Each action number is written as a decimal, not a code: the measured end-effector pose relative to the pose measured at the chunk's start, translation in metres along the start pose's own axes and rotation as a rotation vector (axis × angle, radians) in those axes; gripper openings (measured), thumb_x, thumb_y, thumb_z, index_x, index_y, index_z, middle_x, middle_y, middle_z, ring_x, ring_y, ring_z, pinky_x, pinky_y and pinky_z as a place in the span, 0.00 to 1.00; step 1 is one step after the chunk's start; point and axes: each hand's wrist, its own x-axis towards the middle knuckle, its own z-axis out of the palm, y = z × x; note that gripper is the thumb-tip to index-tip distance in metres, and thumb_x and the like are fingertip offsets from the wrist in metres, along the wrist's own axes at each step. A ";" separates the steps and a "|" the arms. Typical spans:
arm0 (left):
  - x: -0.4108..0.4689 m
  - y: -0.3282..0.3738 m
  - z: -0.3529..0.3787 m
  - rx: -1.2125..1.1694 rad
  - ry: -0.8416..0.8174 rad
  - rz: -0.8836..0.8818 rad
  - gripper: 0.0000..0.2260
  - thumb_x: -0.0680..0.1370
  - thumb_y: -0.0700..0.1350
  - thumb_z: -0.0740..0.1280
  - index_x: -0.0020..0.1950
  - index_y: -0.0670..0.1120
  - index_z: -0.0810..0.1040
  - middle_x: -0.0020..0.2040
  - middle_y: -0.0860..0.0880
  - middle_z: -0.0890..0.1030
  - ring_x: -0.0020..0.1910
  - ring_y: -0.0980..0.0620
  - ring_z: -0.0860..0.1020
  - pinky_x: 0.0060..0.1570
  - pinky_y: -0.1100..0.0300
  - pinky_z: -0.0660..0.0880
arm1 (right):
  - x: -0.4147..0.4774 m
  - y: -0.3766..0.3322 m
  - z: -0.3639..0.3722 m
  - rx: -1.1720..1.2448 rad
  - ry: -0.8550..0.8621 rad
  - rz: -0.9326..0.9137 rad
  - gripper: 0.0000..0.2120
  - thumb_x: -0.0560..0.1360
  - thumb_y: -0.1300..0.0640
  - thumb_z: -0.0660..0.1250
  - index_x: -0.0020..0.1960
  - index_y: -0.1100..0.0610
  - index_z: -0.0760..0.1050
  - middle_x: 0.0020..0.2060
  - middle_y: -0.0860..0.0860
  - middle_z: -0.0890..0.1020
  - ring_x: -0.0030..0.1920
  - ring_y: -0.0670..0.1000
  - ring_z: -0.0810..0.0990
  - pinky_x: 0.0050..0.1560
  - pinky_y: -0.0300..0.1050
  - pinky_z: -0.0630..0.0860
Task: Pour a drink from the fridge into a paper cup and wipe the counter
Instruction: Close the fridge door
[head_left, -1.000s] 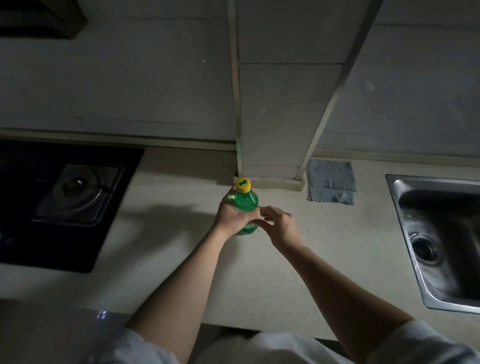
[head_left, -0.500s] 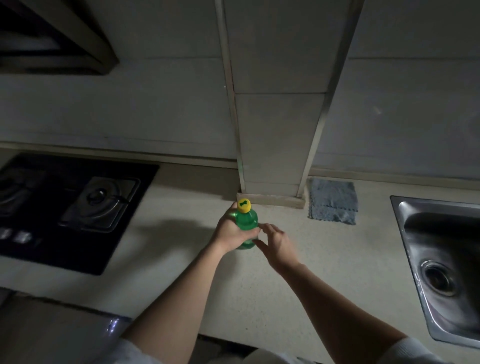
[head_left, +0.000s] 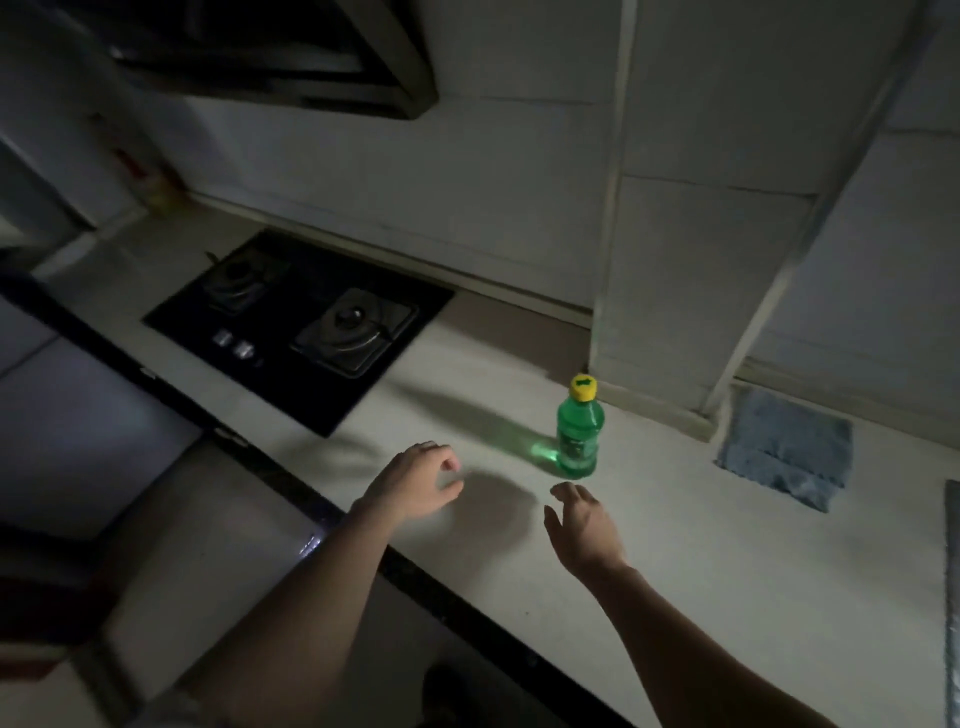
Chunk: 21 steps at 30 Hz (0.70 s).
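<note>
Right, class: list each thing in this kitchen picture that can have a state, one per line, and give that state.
Green bottle: upright on the counter, untouched.
Yellow cap: on the bottle.
Blue cloth: flat on the counter, untouched.
Gas hob: no flame visible.
Left hand: loosely curled, holding nothing.
Right hand: open, holding nothing.

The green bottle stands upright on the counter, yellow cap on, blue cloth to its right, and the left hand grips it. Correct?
No. The head view shows the left hand apart from the green bottle, holding nothing. The rest holds: bottle upright on the counter, yellow cap on, blue cloth to its right.
</note>
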 end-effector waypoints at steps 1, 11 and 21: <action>-0.005 -0.009 -0.008 0.054 -0.005 -0.012 0.09 0.75 0.52 0.69 0.52 0.50 0.79 0.51 0.54 0.80 0.52 0.54 0.78 0.54 0.56 0.76 | 0.003 -0.010 -0.001 -0.030 -0.020 -0.023 0.16 0.79 0.53 0.63 0.64 0.59 0.73 0.60 0.56 0.80 0.57 0.58 0.80 0.55 0.50 0.78; -0.054 -0.129 -0.123 0.259 0.064 -0.057 0.07 0.77 0.53 0.65 0.52 0.53 0.78 0.52 0.54 0.78 0.52 0.51 0.78 0.50 0.57 0.75 | 0.052 -0.143 -0.008 -0.295 -0.018 -0.203 0.13 0.77 0.52 0.62 0.58 0.58 0.73 0.53 0.57 0.80 0.50 0.61 0.80 0.44 0.49 0.75; -0.142 -0.313 -0.304 0.453 0.186 -0.147 0.10 0.79 0.55 0.62 0.55 0.51 0.76 0.56 0.50 0.77 0.55 0.49 0.76 0.54 0.53 0.73 | 0.133 -0.373 0.023 -0.490 0.003 -0.449 0.27 0.76 0.39 0.49 0.69 0.49 0.69 0.61 0.54 0.80 0.56 0.58 0.80 0.54 0.50 0.78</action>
